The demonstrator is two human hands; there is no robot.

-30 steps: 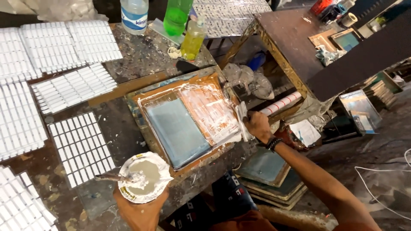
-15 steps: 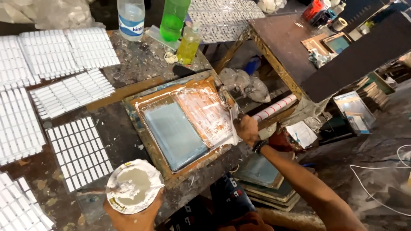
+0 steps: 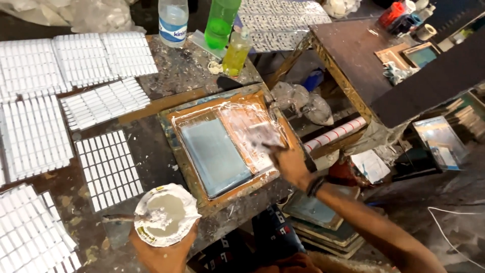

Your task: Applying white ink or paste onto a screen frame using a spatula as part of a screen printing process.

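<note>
— At the near edge of the tabletop (image 3: 166,76), what is the left hand (image 3: 164,253) doing?

— It cups a round white tub (image 3: 165,215) of pale paste from below, fingers wrapped under it. A smeared stick (image 3: 129,218) lies across the tub's rim, pointing left.

— And the right hand (image 3: 289,164)?

— It is closed on a squeegee (image 3: 265,137) whose blade rests on the right half of the wooden-framed printing screen (image 3: 227,146). That screen lies tilted near the tabletop's right edge; its right half is smeared white, its left half is bare grey mesh.

— What lies around it?

— White gridded sheets (image 3: 108,169) cover the left side. At the far edge stand a clear bottle (image 3: 173,23), a green bottle (image 3: 221,23) and a small yellow bottle (image 3: 236,53).
</note>
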